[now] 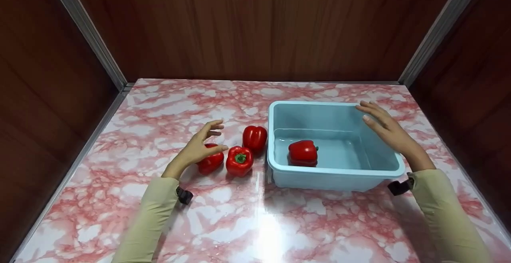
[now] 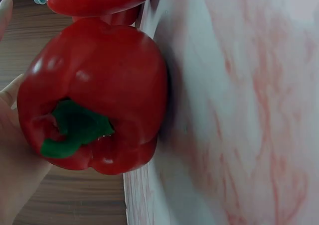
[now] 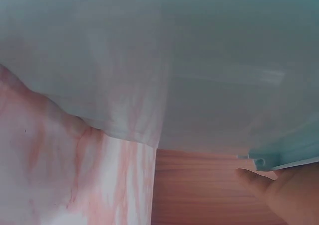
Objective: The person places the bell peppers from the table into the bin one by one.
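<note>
Over the leftmost red bell pepper (image 1: 211, 164) hovers my left hand (image 1: 196, 148), fingers spread and slightly bent, covering part of it. A large bell pepper with a green stem (image 2: 109, 80) fills much of the left wrist view, the hand behind it. Two more peppers stand close by: one with its stem up (image 1: 239, 166), another farther back (image 1: 254, 137) by the bin. Inside the light blue plastic bin (image 1: 335, 172) one bell pepper (image 1: 302, 153) lies on its side, stem to the right. My right hand (image 1: 386, 129) is at the bin's right rim, fingers loosely extended, holding nothing.
The table (image 1: 223, 223) has a red and white marbled top with a bright glare spot at front. Dark wood panels (image 1: 239, 27) enclose the back and both sides, with metal posts (image 1: 90, 35) at the corners. Small black wrist cameras (image 1: 184, 196) sit on both sleeves.
</note>
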`<state>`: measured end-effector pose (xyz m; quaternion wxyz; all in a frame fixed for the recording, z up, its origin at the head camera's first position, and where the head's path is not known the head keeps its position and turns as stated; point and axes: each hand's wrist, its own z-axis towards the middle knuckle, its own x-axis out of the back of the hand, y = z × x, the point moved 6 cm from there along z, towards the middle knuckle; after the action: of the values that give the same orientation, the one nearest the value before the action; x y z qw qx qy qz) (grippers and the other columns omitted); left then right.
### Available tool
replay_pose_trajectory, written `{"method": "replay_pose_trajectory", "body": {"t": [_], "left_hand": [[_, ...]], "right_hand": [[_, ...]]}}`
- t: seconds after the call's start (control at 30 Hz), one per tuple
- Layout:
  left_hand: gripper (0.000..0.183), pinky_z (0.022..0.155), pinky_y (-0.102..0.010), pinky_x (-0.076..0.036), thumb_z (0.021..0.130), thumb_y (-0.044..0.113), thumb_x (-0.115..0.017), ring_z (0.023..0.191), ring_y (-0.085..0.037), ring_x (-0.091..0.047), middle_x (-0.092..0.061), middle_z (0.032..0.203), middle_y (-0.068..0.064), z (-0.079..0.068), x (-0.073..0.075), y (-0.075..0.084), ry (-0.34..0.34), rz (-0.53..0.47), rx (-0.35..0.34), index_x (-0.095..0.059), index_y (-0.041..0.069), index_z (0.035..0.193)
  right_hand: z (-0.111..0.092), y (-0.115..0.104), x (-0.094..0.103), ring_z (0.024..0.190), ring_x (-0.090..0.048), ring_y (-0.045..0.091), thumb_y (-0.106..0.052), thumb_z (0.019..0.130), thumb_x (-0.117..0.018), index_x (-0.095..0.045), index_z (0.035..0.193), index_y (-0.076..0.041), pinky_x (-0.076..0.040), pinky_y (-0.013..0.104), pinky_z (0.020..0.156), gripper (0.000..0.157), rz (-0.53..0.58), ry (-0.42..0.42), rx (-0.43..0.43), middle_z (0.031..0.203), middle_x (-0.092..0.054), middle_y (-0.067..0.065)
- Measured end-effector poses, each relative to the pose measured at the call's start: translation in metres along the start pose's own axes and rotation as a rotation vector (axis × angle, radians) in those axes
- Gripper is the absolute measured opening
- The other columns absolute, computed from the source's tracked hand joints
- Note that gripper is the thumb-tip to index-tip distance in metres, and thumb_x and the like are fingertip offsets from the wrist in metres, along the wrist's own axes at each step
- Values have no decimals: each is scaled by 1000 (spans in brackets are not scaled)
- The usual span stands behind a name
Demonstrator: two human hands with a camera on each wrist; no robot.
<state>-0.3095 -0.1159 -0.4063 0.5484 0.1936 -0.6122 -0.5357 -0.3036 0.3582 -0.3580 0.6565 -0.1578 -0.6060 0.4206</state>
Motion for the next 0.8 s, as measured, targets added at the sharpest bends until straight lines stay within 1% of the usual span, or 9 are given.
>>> {"method": "replay_pose_trajectory", "body": {"t": [0.13, 0.27, 0.4, 0.5, 0.6, 0.8], "left_hand": [[72, 101, -55, -35, 80, 23, -73, 126, -38, -41, -42, 137, -16, -2, 1, -1, 5, -2, 4, -34, 19, 141], [72, 101, -57, -33, 80, 23, -73, 125, -40, -41, -42, 137, -19, -4, 1, -2, 9, -15, 1, -35, 17, 140], [72, 102, -57, -31, 80, 19, -73, 125, -42, -41, -42, 137, -19, -5, 2, -4, 8, -26, -4, -34, 15, 140], [72, 103, -57, -32, 80, 14, -72, 125, -42, -40, -42, 137, -19, -7, 1, -5, 7, -36, -3, -34, 14, 140], [72, 103, -55, -32, 80, 15, -73, 125, -40, -41, -42, 137, -16, -8, 1, -7, 4, -33, 10, -34, 16, 140], [73, 104, -50, -34, 81, 17, -73, 125, -36, -42, -41, 138, -17, -11, 2, -10, -11, -18, 24, -32, 16, 142]], "right_hand": [[1, 3, 0, 143, -2, 23, -24, 99, -43, -41, 140, -17, 1, 62, 108, 42, 6, 2, 15, 153, -21, 10], [1, 3, 0, 143, -2, 26, -26, 99, -44, -42, 140, -17, 1, 63, 108, 42, 5, 5, 14, 152, -21, 12], [1, 3, 0, 143, -2, 28, -26, 99, -43, -42, 140, -18, 0, 64, 107, 42, 1, 6, 6, 152, -21, 12], [0, 2, 0, 143, -3, 26, -25, 99, -44, -42, 140, -18, 0, 63, 108, 42, -4, 8, 0, 152, -21, 11], [-1, -4, 0, 143, -3, 28, -23, 99, -44, -42, 140, -15, 0, 63, 108, 42, -6, 11, 3, 152, -22, 13], [-4, -25, 0, 141, -2, 35, -19, 99, -43, -40, 139, -4, 0, 64, 107, 43, 16, -3, 9, 150, -21, 20]]}}
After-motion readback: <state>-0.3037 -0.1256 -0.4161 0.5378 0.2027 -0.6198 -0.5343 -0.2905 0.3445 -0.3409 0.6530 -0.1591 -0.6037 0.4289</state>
